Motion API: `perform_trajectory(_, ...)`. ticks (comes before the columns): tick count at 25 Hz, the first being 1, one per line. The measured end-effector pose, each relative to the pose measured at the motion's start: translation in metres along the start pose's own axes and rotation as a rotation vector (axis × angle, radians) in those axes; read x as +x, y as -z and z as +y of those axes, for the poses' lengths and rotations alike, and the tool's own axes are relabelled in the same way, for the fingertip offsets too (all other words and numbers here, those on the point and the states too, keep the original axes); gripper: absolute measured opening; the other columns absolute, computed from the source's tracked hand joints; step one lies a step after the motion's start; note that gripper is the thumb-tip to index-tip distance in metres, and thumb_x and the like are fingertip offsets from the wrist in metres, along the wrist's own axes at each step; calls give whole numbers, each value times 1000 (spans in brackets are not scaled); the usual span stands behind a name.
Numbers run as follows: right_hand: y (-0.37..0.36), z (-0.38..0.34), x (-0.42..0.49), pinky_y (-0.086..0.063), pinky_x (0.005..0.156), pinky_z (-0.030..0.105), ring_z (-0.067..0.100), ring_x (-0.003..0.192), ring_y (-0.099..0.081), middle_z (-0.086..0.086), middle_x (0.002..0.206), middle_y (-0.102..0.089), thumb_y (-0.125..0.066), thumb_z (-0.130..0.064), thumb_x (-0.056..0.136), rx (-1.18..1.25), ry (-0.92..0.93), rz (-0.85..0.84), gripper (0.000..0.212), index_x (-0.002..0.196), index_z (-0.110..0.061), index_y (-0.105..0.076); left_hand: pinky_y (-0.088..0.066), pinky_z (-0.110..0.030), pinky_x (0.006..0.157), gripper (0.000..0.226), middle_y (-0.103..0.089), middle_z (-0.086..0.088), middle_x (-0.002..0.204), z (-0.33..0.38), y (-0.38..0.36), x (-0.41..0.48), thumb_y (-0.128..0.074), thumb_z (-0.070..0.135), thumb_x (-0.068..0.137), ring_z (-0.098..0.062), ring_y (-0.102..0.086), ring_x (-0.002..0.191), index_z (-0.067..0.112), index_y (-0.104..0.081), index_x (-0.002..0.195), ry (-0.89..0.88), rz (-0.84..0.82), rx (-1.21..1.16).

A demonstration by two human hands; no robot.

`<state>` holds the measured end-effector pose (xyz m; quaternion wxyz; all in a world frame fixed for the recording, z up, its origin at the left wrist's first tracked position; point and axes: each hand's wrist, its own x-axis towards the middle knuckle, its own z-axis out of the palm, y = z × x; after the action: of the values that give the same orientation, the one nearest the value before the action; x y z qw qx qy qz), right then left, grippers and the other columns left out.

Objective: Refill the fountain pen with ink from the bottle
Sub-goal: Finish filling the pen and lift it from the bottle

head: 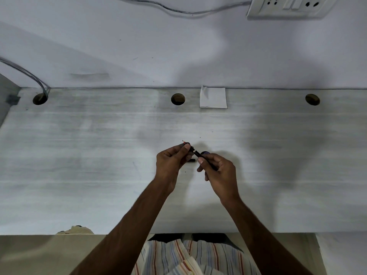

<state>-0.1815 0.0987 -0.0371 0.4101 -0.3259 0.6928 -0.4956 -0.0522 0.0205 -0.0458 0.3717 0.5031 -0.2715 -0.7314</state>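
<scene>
Above the middle of the desk both hands hold a slim black fountain pen (196, 153) with a gold ring. My left hand (173, 160) pinches its nib end, and the fine tip pokes out past the fingertips at the upper left. My right hand (219, 171) grips the black barrel. Behind my right hand the dark blue top of the ink bottle (205, 153) shows, mostly hidden. A small black piece (191, 160), maybe the pen's cap, lies on the desk between my hands.
A folded white tissue (213, 97) lies at the back of the pale wood-grain desk (89, 155). Three round cable holes (178, 99) line the back edge, with a cable through the left one. A wall socket (290, 6) sits at the upper right.
</scene>
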Motion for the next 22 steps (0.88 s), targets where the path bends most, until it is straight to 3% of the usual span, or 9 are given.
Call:
perform_trajectory(4,-3,4,-1,-45,51,21,10,44,-50,3,65,-72,-66,-20,95,-46,28,34,13,89,-27,-75,-56,-39,95,28,-77,-15,107,-8,-10,-3,-66,23,96,-26,-70,95,-3,-77,99,-16,-15,74)
perform_trajectory(8,-4,6,-1,-35,46,24,15,43,-39,5,50,-50,-57,-24,100,-85,-21,-9,31,85,-3,-74,-56,-40,89,26,-77,-17,98,-8,-14,-1,-59,16,100,-27,-71,88,-3,-76,92,-52,-29,85)
perform_trajectory(11,1,0,3,-26,42,23,14,43,-31,3,54,-39,-57,-26,100,259,-310,-102,34,94,6,-69,-54,-38,81,28,-76,-19,96,-5,-16,3,-59,15,100,-26,-69,76,-6,-74,91,-76,-65,120)
perform_trajectory(13,4,-4,7,-25,41,22,11,42,-30,0,54,-39,-57,-26,99,482,-510,-169,31,100,4,-65,-55,-39,80,29,-76,-20,96,-3,-19,7,-60,17,99,-26,-71,78,-7,-74,93,-81,-59,167)
perform_trajectory(16,2,-11,15,-27,44,22,10,43,-35,1,56,-45,-58,-28,98,614,-568,-169,29,103,-1,-67,-57,-48,90,35,-78,-16,99,4,-23,18,-62,30,98,-28,-74,88,-2,-77,96,-40,-116,229)
perform_trajectory(18,1,-20,24,-29,48,25,13,46,-44,7,60,-55,-55,-35,100,526,-476,-170,39,101,1,-72,-56,-44,85,37,-79,-12,95,9,-29,22,-62,39,97,-24,-75,86,6,-79,97,-22,-183,337)
perform_trajectory(20,4,-30,41,-36,46,24,18,50,-58,12,67,-71,-48,-47,101,268,-380,-175,51,97,-4,-76,-56,-38,77,32,-79,-10,87,11,-35,28,-63,34,97,-20,-76,80,7,-80,96,-45,-151,338)
perform_trajectory(22,10,-30,71,-45,49,21,16,54,-68,5,68,-76,-44,-55,100,-77,-248,-73,54,88,-13,-78,-57,-36,88,27,-79,-12,92,15,-37,40,-63,25,98,-22,-77,91,4,-79,96,-47,-20,214)
